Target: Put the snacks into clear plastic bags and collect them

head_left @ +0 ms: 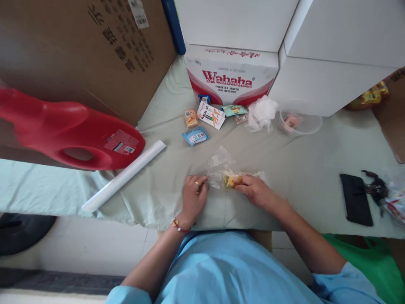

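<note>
A clear plastic bag (pixel 220 162) lies crumpled on the pale green cloth between my hands. My left hand (pixel 195 195) is closed at the bag's left edge, its fingertips pinching the plastic. From the right, my right hand (pixel 255 191) grips a small yellow and green packet (pixel 230 181) that lies in or against the bag; the overlap of plastic makes this hard to tell. Beyond them sit an orange snack packet (pixel 190 118), a blue packet (pixel 195 136), a white packet (pixel 211 115) and a green packet (pixel 234 110).
A red jug (pixel 95 135) and a white roll (pixel 125 176) lie at the left. White crumpled plastic (pixel 262 113) and a clear bowl (pixel 308 125) are before the boxes. The Wahaha box (pixel 232 76) stands behind; a black phone (pixel 356 199) lies right.
</note>
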`<control>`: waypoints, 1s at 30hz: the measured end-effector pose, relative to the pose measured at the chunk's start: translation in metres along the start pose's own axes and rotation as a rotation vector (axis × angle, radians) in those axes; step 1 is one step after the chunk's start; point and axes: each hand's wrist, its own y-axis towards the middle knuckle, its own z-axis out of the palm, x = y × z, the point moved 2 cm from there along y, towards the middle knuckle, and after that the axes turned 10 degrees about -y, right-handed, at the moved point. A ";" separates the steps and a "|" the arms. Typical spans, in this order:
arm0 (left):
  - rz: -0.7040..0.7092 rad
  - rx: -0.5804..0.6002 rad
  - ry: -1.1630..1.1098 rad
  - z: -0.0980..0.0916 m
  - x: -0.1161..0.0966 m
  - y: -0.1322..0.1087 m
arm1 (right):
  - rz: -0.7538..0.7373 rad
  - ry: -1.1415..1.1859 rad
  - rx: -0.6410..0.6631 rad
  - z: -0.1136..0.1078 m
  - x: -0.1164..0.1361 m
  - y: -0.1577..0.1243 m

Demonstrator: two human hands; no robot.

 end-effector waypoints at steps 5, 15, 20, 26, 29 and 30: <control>-0.053 -0.019 -0.193 -0.012 0.000 0.048 | -0.061 -0.009 0.004 -0.001 -0.003 0.009; 0.129 0.425 -0.346 -0.017 0.006 0.074 | 0.011 0.007 -0.156 0.007 -0.013 -0.001; 0.125 0.471 -0.228 -0.046 0.026 0.039 | -0.095 -0.020 -0.055 0.001 -0.002 -0.004; -0.064 0.191 -0.091 -0.026 0.021 0.041 | -0.141 -0.069 -0.077 0.000 0.002 -0.005; -0.029 0.373 0.025 -0.014 0.009 0.049 | -0.111 -0.076 -0.082 0.001 0.001 -0.004; -0.045 0.397 -0.004 -0.014 0.004 0.049 | -0.093 -0.080 -0.080 0.001 0.001 -0.004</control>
